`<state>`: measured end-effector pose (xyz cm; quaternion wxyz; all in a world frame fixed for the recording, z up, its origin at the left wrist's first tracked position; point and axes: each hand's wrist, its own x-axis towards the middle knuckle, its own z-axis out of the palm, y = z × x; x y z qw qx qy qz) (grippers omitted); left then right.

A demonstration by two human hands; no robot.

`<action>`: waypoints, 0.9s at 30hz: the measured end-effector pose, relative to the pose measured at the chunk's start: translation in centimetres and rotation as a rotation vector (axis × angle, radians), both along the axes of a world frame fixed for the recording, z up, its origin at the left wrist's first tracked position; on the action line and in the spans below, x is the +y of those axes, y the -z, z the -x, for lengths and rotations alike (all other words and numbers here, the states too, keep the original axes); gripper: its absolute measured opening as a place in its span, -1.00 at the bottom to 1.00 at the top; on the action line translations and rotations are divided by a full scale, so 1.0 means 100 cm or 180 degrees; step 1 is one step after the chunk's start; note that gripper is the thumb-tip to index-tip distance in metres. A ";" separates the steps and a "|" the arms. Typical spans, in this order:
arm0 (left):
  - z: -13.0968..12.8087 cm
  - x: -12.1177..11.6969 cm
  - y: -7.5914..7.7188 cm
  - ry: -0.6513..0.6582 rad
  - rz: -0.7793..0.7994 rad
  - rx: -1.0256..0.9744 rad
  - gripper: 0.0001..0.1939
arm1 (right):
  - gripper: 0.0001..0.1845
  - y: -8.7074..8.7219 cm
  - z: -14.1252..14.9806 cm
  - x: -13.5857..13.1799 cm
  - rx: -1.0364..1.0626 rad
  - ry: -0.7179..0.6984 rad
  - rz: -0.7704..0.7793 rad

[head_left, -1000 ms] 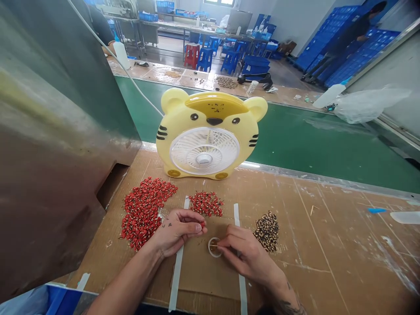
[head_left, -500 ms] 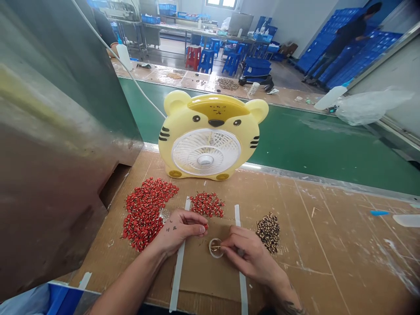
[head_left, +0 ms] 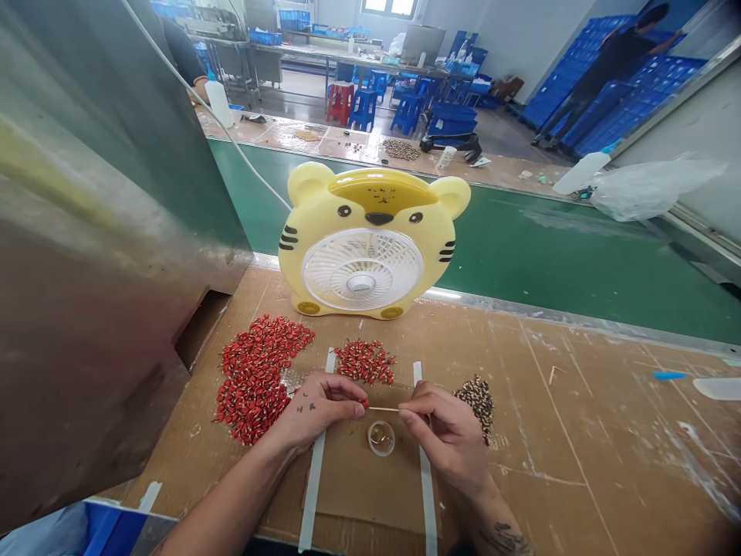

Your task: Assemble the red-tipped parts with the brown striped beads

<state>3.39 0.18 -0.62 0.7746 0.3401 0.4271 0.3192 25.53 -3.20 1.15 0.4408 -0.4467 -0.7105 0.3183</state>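
Thin stick pinched between left hand and right hand above a clear dish, with a large red heap, a smaller red pile and a dark pile left on the cardboard.

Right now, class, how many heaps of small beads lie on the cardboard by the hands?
3: a large red heap left of the left hand, a small red heap beyond the hands, and a dark speckled heap beside the right hand.

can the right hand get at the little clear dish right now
Probably yes. The small clear dish sits on the cardboard just below and to the side of the right hand, with nothing between them. The only hindrance is the thin stick pinched in its fingers, which may need freeing first.
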 end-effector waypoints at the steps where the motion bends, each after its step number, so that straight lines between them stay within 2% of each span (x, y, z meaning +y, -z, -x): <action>1: 0.000 0.000 0.000 0.0005 -0.0007 0.0006 -0.83 | -0.90 0.000 0.000 0.000 -0.0018 0.0013 -0.0006; 8: 0.000 0.000 -0.001 0.0076 -0.0086 0.0032 -0.83 | -0.88 -0.005 0.004 0.002 -0.0249 -0.0022 -0.0088; 14: -0.001 0.000 -0.001 0.0044 -0.0135 -0.0012 -0.82 | -0.82 -0.002 0.010 -0.002 -0.0369 0.0274 -0.0101; 19: -0.001 0.001 0.001 0.0015 -0.0162 -0.0046 -0.82 | -0.79 -0.005 0.000 -0.002 -0.0416 0.0395 -0.0153; 25: 0.000 0.001 -0.002 0.0004 -0.0220 -0.0060 -0.81 | -0.75 -0.014 -0.011 -0.008 -0.1282 -0.0437 0.0100; 27: 0.000 0.001 -0.003 -0.0001 -0.0253 -0.0023 -0.81 | -0.76 -0.013 -0.016 -0.010 -0.1426 -0.0376 0.0169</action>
